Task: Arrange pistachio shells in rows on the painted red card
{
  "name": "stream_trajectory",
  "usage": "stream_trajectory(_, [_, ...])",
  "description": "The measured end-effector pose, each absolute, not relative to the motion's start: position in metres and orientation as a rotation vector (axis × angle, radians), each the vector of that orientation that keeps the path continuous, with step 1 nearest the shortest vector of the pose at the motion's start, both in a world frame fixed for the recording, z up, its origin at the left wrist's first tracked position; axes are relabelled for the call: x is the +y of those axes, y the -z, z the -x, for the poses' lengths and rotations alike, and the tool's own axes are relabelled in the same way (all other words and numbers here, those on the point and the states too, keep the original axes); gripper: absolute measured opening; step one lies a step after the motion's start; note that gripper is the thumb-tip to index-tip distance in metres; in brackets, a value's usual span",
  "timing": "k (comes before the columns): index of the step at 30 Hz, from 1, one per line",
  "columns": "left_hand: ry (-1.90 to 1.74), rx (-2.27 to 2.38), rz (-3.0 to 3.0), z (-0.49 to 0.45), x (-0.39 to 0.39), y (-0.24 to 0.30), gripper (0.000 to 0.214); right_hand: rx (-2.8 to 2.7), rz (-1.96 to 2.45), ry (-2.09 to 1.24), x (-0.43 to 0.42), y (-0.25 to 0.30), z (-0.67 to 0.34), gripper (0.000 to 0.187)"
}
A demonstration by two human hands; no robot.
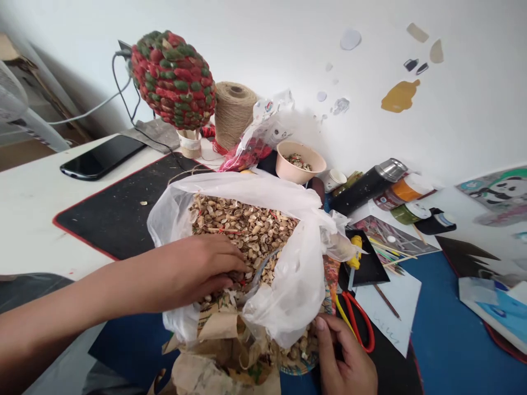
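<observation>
A white plastic bag [284, 296] lies spread open, filled with pistachio shells [242, 225] and a few red bits. My left hand [206, 266] reaches down into the shells with its fingers curled together; the fingertips are partly buried, so what they pinch cannot be made out. At the bag's lower right edge, my right hand [346, 354] is closed, thumb against fingers, on the plastic. Below the bag are more shells [302, 348] in a patterned container, and crumpled brown paper [222, 362] beside them.
A red and green ball-shaped tree [175, 79] stands behind, near a twine spool [234, 112] and a bowl of shells [300, 162]. Red-handled scissors [358, 323], a yellow glue gun [354, 249] and a black flask [368, 186] are at right. A phone [102, 156] lies left.
</observation>
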State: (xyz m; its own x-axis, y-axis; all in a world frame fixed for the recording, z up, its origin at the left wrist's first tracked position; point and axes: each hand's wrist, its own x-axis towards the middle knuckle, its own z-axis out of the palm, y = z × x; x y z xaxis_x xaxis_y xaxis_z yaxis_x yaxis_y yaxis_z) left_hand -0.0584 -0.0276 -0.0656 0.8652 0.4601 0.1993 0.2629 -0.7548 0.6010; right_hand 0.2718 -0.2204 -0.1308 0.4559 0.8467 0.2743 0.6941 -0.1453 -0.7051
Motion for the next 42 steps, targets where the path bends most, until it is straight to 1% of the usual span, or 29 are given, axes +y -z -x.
stream_trajectory(4, [-0.556, 0.527, -2.356, 0.065, -0.036, 0.061, 0.025, -1.28, 1.895, -0.263, -0.221, 0.132, -0.272, 0.065])
stream_trajectory(9, [-0.382, 0.529, -2.367, 0.074, -0.034, 0.066, 0.022, -1.265, 1.889, -0.27, -0.22, 0.13, -0.27, 0.067])
stream_trajectory(14, [-0.48, 0.607, -2.398, 0.072, -0.024, 0.068, 0.023, -1.275, 1.899, -0.282, -0.219, 0.128, -0.27, 0.069])
stream_trajectory(20, [-0.318, 0.515, -2.337, 0.049, -0.008, 0.06, 0.02, -1.268, 1.891, -0.268, -0.22, 0.129, -0.27, 0.066])
stream_trajectory(24, [-0.429, 0.56, -2.435, 0.04, 0.01, 0.063, 0.025, -1.291, 1.896, -0.288, -0.22, 0.129, -0.272, 0.066])
stream_trajectory(27, [-0.453, 0.683, -2.458, 0.04, 0.024, 0.063, 0.029, -1.3, 1.889, -0.295, -0.221, 0.13, -0.273, 0.065])
stream_trajectory(31, [-0.262, 1.1, -2.488, 0.031, 0.037, 0.062, 0.045, -1.314, 1.869, -0.277, -0.221, 0.13, -0.273, 0.063])
stream_trajectory(33, [-0.162, 1.214, -2.519, 0.019, 0.038, 0.063, 0.052, -1.313, 1.867, -0.265, -0.221, 0.131, -0.273, 0.064])
stream_trajectory(35, [-0.13, 1.14, -2.58, 0.008, 0.034, 0.063, 0.053, -1.309, 1.871, -0.26, -0.221, 0.131, -0.273, 0.063])
stream_trajectory(38, [-0.131, 0.833, -2.649, 0.003, 0.021, 0.062, 0.051, -1.31, 1.874, -0.271, -0.221, 0.131, -0.273, 0.061])
stream_trajectory(40, [-0.141, 0.69, -2.624, 0.013, 0.011, 0.061, 0.042, -1.316, 1.871, -0.277, -0.221, 0.131, -0.273, 0.062])
stream_trajectory(42, [-0.195, 0.647, -2.578, 0.029, 0.003, 0.06, 0.031, -1.317, 1.864, -0.273, -0.221, 0.131, -0.272, 0.063])
